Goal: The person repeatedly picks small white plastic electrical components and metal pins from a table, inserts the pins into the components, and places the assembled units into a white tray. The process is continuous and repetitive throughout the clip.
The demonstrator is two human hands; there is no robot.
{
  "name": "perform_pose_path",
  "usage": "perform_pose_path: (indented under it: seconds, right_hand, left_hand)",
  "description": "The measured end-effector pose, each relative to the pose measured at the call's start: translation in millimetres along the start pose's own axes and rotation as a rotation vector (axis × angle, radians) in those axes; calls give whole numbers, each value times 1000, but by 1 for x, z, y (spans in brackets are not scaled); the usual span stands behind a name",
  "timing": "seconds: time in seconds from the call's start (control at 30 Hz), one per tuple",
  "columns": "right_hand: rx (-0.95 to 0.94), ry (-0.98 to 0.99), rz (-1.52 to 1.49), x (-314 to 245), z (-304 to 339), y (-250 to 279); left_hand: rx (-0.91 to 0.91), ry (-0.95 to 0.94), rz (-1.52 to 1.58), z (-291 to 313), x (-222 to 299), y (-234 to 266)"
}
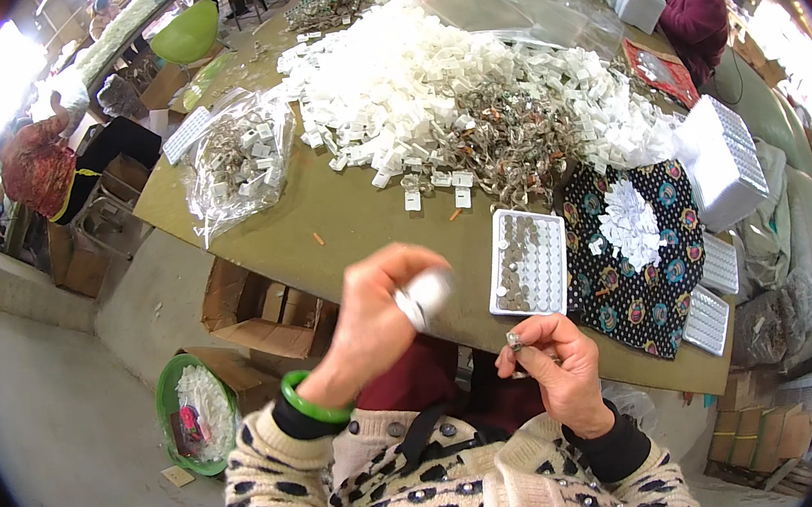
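My left hand, with a green bangle at the wrist, is closed around a small white piece that is smeared by motion. To its right, my right hand pinches a small shiny metal piece between thumb and fingers; its exact kind is too small to tell. Both hands are over the table's near edge. Just beyond the right hand lies a white tray with rows of round hollows, partly filled with small grey pieces. Beside it, a patterned dark cloth bears a heap of white slips.
A large heap of small white tags and a pile of metal pieces cover the table beyond. A filled clear bag sits left, stacked white trays right. Below are a cardboard box and green basin. A co-worker is far right.
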State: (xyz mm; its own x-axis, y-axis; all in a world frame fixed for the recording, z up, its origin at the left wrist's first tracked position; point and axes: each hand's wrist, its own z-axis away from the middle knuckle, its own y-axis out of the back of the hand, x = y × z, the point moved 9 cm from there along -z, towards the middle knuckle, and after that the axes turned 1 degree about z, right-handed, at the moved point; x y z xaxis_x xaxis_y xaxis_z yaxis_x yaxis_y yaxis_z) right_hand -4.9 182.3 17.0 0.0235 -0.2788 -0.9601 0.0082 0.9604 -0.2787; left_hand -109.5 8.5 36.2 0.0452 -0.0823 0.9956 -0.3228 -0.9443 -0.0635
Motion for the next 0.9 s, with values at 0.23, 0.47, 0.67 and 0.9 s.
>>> perform_pose_path:
  seconds: [0.23, 0.47, 0.67, 0.9]
  right_hand:
    - [-29, -146, -338, 15, 0, 2]
    - [-12, -179, -180, 20, 3, 12]
    - [-34, 161, 301, -18, -15, 5]
    - [-191, 749, 860, -70, -13, -42]
  left_hand:
    - [408, -345, -1035, -110, -6, 65]
    - [384, -206, -800, -110, -43, 76]
    - [326, -222, -350, -73, -5, 75]
    - [-151, 368, 367, 13, -26, -16]
